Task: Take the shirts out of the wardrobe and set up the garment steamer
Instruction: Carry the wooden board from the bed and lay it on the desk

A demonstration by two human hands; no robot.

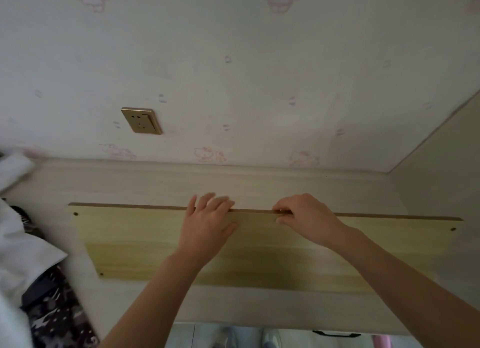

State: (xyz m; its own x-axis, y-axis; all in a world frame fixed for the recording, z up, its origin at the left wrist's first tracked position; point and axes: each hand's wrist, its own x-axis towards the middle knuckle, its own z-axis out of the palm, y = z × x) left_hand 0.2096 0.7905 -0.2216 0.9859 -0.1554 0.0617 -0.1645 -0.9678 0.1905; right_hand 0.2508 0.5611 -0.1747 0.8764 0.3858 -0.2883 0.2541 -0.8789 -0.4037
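Observation:
A long yellow-wood board [135, 241] with screw holes near its corners lies on a pale wooden surface [130, 184] against the wall. My left hand [207, 223] rests flat on the board, fingers curled over its far edge. My right hand [306, 217] pinches that same far edge between thumb and fingers. White fabric [23, 254] and dark patterned cloth [57, 319] lie at the left. No steamer and no wardrobe interior is in view.
A gold wall socket [141, 120] sits on the patterned wallpaper above the surface. A pale side panel [441, 171] rises at the right. Below the front edge I see tiled floor, feet [270, 338], and a black handle [336, 334].

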